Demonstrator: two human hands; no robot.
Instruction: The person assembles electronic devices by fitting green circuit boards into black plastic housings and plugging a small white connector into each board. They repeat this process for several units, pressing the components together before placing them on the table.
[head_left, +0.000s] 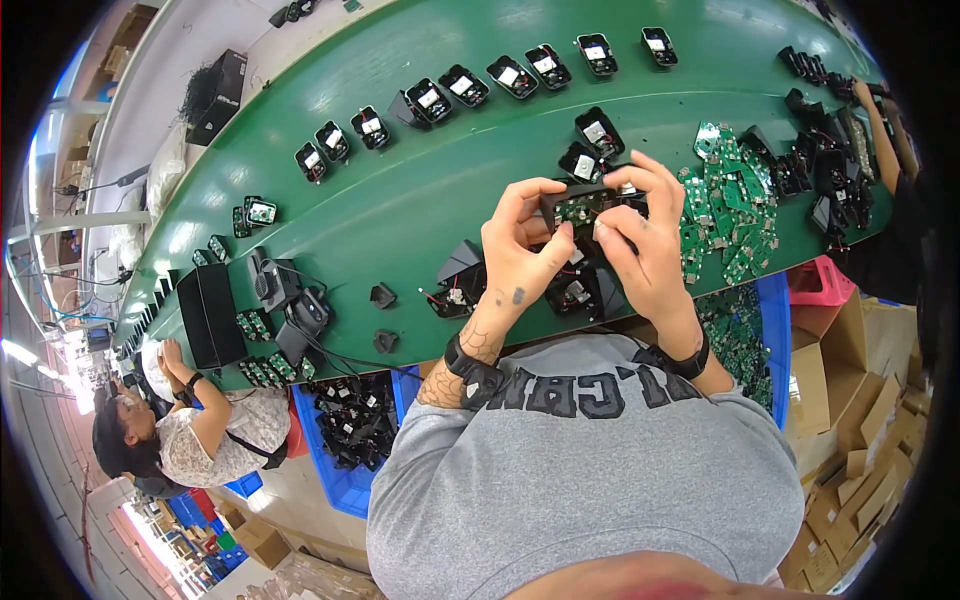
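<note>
A black plastic housing with a green circuit board point(578, 210) in its open face is held up above the table. My left hand point(522, 245) grips it from the left, its forefinger along the top and its thumb at the board's lower edge. At the board's right end, the thumb and forefinger of my right hand point(650, 235) are pinched together; what is between them is too small to make out. Below my hands lie black housings with wires point(575, 292), partly hidden. Just beyond are two open housings point(598, 132) with white blocks inside.
A heap of green circuit boards point(730, 200) lies at right. A row of filled housings point(511, 77) runs along the green table point(400, 210). Blue bins point(347, 490) stand below the near edge. A co-worker point(200, 410) sits at left; another person's arm point(880, 140) reaches in at right.
</note>
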